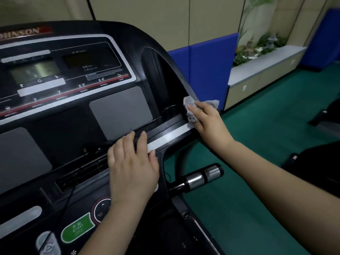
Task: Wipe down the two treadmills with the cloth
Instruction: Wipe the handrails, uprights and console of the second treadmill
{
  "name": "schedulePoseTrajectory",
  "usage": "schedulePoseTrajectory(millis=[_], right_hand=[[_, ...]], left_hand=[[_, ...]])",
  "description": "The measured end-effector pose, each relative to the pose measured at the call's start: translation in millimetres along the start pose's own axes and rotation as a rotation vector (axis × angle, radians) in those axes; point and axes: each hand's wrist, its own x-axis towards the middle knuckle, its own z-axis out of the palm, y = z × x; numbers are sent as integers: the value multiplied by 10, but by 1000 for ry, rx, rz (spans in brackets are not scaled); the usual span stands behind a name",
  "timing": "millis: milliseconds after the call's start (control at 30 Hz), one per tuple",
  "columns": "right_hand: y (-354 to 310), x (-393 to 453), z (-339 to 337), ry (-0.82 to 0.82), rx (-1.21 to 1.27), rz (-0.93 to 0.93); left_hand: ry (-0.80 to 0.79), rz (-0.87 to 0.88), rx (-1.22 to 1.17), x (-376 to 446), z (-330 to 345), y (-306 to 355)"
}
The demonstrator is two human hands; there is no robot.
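Right hand [206, 116] pinches the grey cloth [191, 109] against the treadmill console [73, 116] cup holder edge; left hand [132, 162] rests spread flat, could easily bump the green start button [77, 230]

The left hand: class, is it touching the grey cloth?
Apart. The head view shows the left hand resting on the console's ledge, bare ledge separating it from the cloth.

The left hand [131, 167] rests flat on the treadmill console [73, 111], near its right edge. To the right of it, at the console's right rim, the right hand [207, 120] presses the cloth [191, 107]. Below that rim a handlebar [200, 176] juts rightward.
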Motion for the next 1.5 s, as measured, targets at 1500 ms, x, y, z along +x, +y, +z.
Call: schedulePoseTrajectory(millis=[1500], right_hand=[[1468,-869,-33,-606,-281,290]], left_hand=[[-390,459,95,-199,543,1111]])
